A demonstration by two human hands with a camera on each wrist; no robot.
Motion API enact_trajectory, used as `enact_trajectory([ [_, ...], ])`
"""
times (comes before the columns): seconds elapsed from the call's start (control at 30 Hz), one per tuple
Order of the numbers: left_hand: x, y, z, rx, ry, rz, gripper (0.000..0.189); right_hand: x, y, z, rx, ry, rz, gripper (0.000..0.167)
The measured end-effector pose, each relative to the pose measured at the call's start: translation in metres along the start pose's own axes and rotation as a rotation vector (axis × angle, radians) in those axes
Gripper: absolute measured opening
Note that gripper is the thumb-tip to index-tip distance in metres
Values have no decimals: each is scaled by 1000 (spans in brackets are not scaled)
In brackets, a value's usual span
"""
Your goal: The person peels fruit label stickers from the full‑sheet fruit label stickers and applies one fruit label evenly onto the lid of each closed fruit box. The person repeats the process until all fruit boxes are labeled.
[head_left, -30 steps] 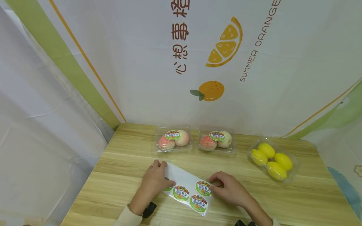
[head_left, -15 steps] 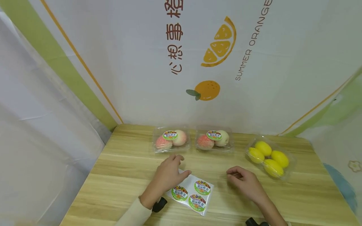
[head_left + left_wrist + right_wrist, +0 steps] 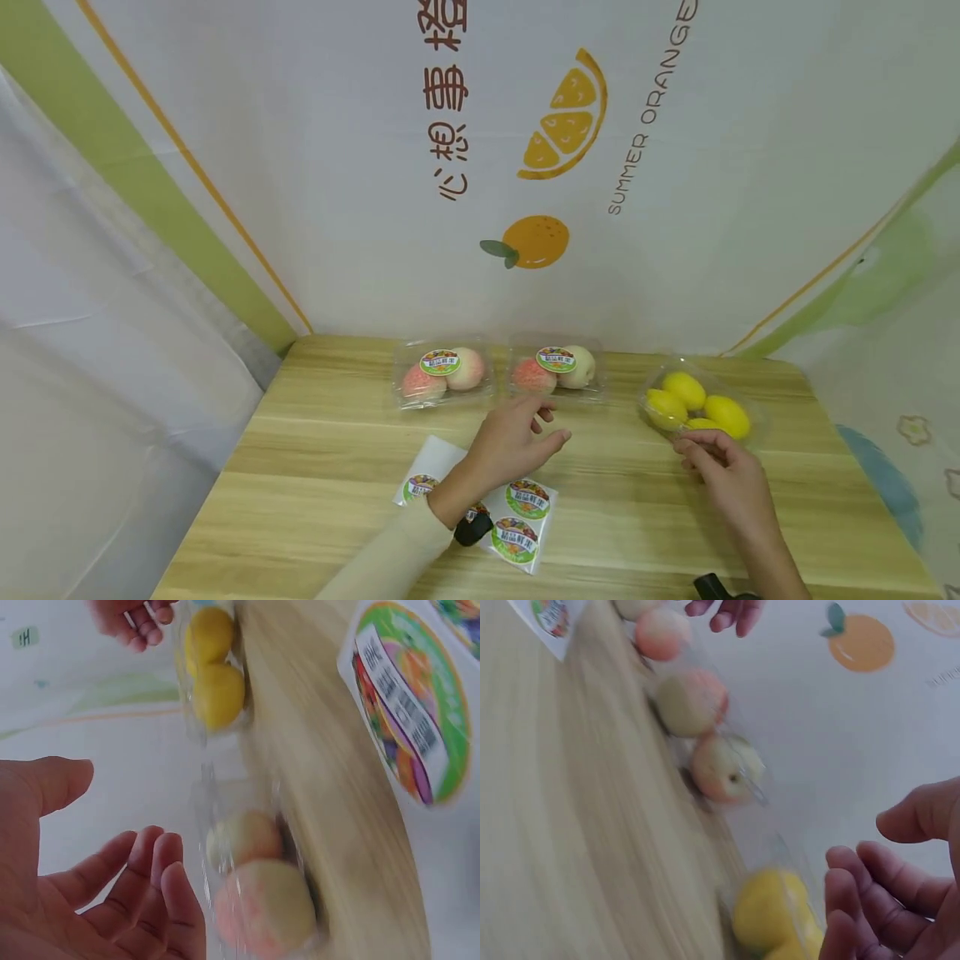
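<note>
In the head view my left hand (image 3: 510,442) hovers over the wooden table with loose fingers, thumb apart, holding nothing. Beneath its wrist lies a white sheet of round fruit stickers (image 3: 515,539), partly covered by the forearm. My right hand (image 3: 727,475) is at the near side of a clear box of lemons (image 3: 726,415); its fingertips overlap the box, and contact cannot be told. The right wrist view shows its fingers (image 3: 844,892) loosely bent and nothing between them and the thumb. Beyond my left hand stands a clear box of peaches (image 3: 576,368) bearing a sticker.
A second clear peach box (image 3: 465,369), also with a sticker on its lid, stands farther left at the back of the wooden table (image 3: 300,467). A white printed curtain (image 3: 360,208) hangs behind the table, with more cloth at both sides.
My left hand has let go of the sticker sheet and moved right, above it. My right hand has left the sheet's right edge and moved right to the lemon box. The head view has shifted slightly.
</note>
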State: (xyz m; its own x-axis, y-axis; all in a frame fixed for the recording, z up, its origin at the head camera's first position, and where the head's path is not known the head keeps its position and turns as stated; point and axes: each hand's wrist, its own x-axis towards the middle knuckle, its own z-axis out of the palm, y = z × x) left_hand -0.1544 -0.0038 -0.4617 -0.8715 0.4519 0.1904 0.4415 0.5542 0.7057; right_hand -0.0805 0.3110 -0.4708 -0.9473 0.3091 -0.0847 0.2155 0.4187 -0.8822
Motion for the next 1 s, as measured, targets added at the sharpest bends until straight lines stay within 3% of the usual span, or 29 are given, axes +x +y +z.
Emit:
enact_trajectory([
  [0.13,9,8,15,-10,-38,32,38,2,4,-14,62,88,56,34],
  [0.3,19,17,36,18,-94,106,34,9,12,-31,162,190,192,21],
  [0.43,26,26,52,-33,-150,103,35,15,21,-43,307,269,291,11],
  [0.63,39,37,77,-285,-179,-89,42,25,35,-53,366,311,358,11],
  [0.83,52,47,98,-451,-145,-284,41,30,42,-55,308,265,391,22],
  [1.0,62,55,112,-576,-150,-395,42,35,44,-55,289,254,401,24],
])
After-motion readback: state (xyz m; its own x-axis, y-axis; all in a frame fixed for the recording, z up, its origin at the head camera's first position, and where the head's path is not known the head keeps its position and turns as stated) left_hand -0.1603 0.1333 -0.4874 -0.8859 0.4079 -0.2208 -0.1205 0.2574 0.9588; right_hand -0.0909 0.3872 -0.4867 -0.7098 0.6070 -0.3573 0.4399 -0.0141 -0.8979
